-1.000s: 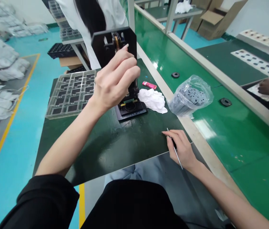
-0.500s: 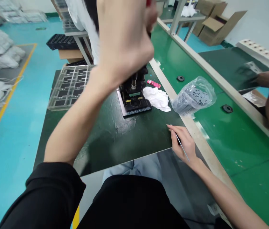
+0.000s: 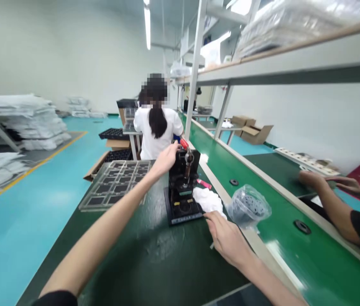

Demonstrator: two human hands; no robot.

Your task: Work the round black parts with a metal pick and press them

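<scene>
Room before press (image 3: pixel 184 189); tray (image 3: pixel 94 208) blocks left, cloth (image 3: pixel 208 200) right

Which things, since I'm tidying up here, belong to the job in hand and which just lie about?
Likely the job's:
press, left hand by its red handle, right hand by its base
tray
perhaps the bag

Seemingly lying about:
pink item
white cloth
two black rings
open carton

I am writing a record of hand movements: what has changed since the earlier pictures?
The view tilted up. The left hand no longer hides the red handle and is left of it; contact is unclear. The right hand moved forward across the table to the front right corner of the press; whether it holds the rod now is unclear. The tray, cloth and bagged parts stayed.
</scene>
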